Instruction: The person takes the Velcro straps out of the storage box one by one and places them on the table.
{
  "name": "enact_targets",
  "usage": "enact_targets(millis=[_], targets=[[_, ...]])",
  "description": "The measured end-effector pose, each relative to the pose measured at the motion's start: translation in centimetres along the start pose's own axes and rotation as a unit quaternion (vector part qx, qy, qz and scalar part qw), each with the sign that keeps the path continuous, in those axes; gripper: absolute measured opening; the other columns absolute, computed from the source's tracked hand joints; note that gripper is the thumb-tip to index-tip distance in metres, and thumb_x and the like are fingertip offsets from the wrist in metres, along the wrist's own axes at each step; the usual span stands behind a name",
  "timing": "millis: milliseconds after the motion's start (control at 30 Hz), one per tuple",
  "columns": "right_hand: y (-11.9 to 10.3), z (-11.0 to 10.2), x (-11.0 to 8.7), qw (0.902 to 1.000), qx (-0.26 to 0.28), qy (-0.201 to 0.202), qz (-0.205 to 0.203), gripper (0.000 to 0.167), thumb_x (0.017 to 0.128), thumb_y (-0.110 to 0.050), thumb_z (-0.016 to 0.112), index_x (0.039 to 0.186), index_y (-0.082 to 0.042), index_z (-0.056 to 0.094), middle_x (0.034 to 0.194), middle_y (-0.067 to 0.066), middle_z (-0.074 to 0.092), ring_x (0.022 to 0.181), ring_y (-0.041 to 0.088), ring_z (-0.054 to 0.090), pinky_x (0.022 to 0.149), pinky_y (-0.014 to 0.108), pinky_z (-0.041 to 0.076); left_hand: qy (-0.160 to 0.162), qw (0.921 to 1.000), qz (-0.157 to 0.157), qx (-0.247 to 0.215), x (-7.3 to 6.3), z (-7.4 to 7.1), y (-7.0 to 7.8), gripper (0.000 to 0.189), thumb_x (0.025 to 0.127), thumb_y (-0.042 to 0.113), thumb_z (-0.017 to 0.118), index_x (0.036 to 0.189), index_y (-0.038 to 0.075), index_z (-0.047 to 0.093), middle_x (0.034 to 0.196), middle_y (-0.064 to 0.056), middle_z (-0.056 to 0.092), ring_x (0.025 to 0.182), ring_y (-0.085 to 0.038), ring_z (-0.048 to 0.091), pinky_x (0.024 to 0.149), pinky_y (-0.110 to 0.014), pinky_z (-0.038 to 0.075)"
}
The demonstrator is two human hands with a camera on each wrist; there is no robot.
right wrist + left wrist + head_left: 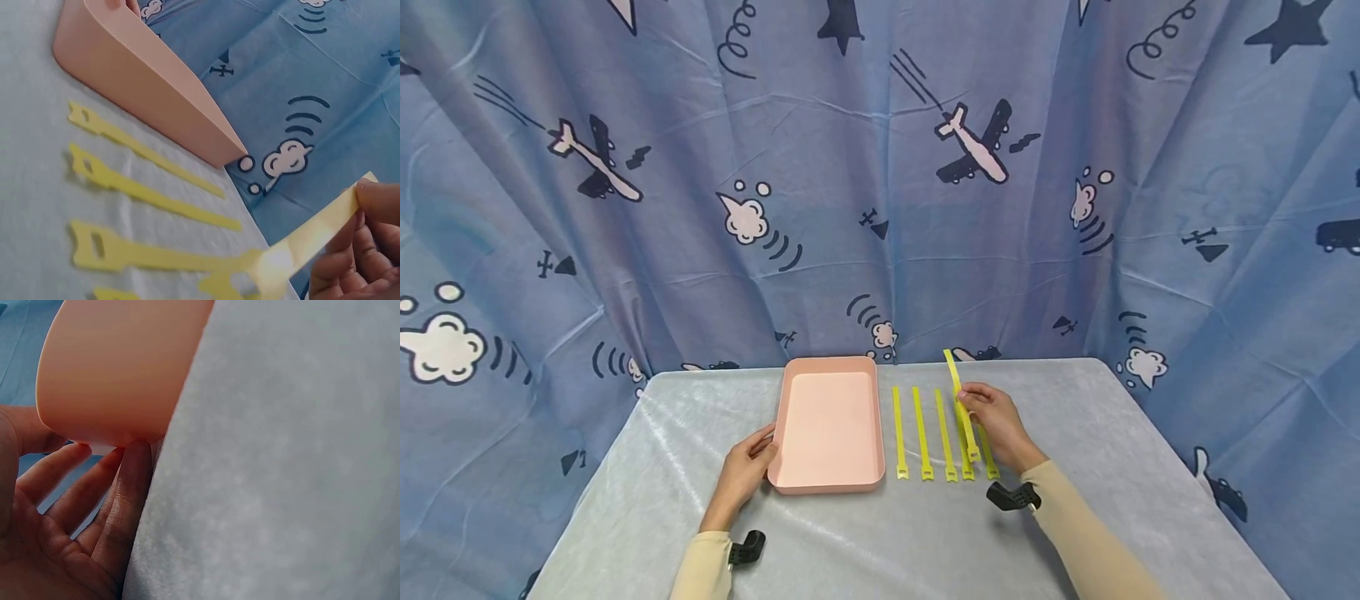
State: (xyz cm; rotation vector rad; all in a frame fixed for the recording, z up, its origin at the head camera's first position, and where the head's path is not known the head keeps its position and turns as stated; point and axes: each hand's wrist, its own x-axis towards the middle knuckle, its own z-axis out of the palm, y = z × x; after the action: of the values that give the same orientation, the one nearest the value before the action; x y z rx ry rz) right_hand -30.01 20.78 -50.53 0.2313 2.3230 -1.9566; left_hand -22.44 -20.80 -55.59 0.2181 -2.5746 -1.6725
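Observation:
A shallow pink tray [829, 425] lies on the table. My left hand [747, 473] is at its left side; in the left wrist view the fingers of that hand [81, 519] reach out and touch the outer wall of the tray [119, 375]. My right hand [997, 422] pinches a yellow slotted cable tie [951, 367] between thumb and fingers, and holds it tilted over the others. Several more yellow cable ties [920, 433] lie side by side to the tray's right, slotted ends toward me. One cable tie [100, 247] shows close up below the held one.
A pale grey cloth covers the table [887, 550]. Behind its far edge hangs a blue curtain [835, 225] printed with planes, clouds and stars. Black wrist cameras [1013, 496] sit on both wrists, over beige sleeves.

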Motion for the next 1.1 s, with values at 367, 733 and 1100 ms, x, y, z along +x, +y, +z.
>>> enact_targets(millis=[367,733,1100], targets=[[0.4,-2.4,-0.2,0.9999,0.012,0.011,-0.004,0.040,0.097,-0.030,0.063,0.127,-0.005,0.056,0.105,-0.005,0.065,0.090,0.007,0.057,0.080,0.023,0.048,-0.004,1.0000,-0.004,-0.002,-0.2,-0.1,-0.1,0.045,0.099,0.022,0.058,0.143,0.011,0.053,0.132,-0.020,0.063,0.120,-0.032,0.062,0.093,-0.039,0.054],[1.5,-4.4,-0.2,0.9991,0.005,0.041,0.012,0.048,0.096,-0.034,0.064,0.133,-0.005,0.055,0.127,0.010,0.062,0.094,0.007,0.059,0.081,0.020,0.051,-0.004,1.0000,0.004,-0.001,-0.2,-0.1,-0.1,0.045,0.099,0.019,0.057,0.143,0.008,0.052,0.132,-0.022,0.062,0.120,-0.034,0.062,0.095,-0.041,0.053],[2.6,-6.3,-0.7,0.9979,-0.022,0.058,0.016,0.046,0.096,-0.032,0.064,0.129,-0.001,0.058,0.089,-0.016,0.063,0.083,0.002,0.059,0.074,0.024,0.050,-0.006,1.0000,-0.001,-0.003,0.1,-0.1,-0.1,0.044,0.099,0.020,0.058,0.142,0.009,0.054,0.130,-0.022,0.063,0.118,-0.032,0.063,0.083,-0.023,0.053]])
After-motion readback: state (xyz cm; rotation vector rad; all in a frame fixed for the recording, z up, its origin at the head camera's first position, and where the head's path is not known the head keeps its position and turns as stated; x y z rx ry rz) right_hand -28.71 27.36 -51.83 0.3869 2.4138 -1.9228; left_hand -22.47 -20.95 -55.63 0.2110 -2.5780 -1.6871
